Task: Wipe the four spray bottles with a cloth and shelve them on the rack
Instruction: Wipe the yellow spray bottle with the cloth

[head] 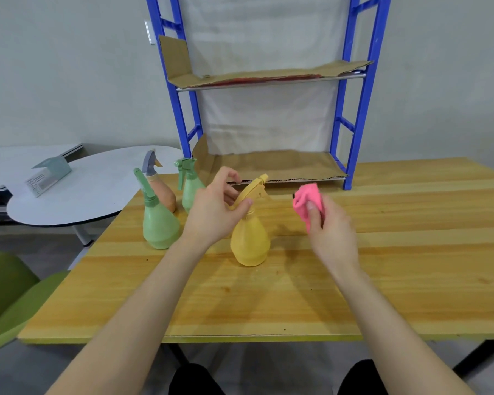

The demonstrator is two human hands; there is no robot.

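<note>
The yellow spray bottle point(250, 240) stands near the middle of the wooden counter point(382, 252), in front of the blue rack point(362, 109). The left hand point(214, 212) grips it at the neck, with the thumb across the collar and the fingers curled behind the trigger head. The right hand point(331, 226) pinches a bunched pink cloth point(308, 199) just beside the nozzle, not yet touching the bottle.

The bottle looks like thin, smooth plastic. It is probably light, rigid enough to hold, and a little slippery on its rounded belly. The narrow neck under the trigger seems the surest hold, and it leaves the wide body free for the soft cloth to wrap around.

Two green bottles point(159, 226) point(190, 189) and an orange bottle point(166, 195) wait together at the counter's left edge. The rack's cardboard-lined lower shelf point(283, 165) holds no bottles.
</note>
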